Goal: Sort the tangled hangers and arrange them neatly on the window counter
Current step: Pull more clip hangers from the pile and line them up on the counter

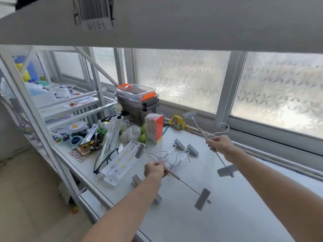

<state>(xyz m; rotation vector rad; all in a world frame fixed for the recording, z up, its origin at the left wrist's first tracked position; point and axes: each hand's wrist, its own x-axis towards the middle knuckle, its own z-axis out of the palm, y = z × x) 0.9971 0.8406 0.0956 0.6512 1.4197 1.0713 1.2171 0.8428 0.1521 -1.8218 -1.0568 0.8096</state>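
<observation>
Two clip hangers were lifted off the white window counter (236, 198), one in each hand. The right hand (221, 144), at right of centre, had its fingers curled shut around the pale sleeved bar of a hanger (203, 132) that slanted from a ribbed grey clip at upper centre down to another grey clip at lower right; its white hook looped out toward the frosted window (181, 75). The left hand (154, 170), at lower centre, pinched closed on the thin metal bar of a second hanger (176, 176), whose rod ran from a flat grey clip at left down to a larger grey clip near the bottom middle. Just behind that hand, more hangers (178, 152) lay on the counter with chrome hooks overlapping and ribbed clips pointing toward the window; whether they were hooked together could not be told.

Across the top of the frame, a pale board carried a barcode label (93, 12) with a short code beneath, too blurred to read. A white-and-orange carton (153, 128) stood at centre left, its printing illegible. Behind it sat stacked clear plastic bins (138, 100), the top one with orange latches. Black-framed glasses (104, 160) lay at lower left of the counter beside a long clear blister pack (120, 163). The glass bore an embossed, pinwheel-like pattern.
</observation>
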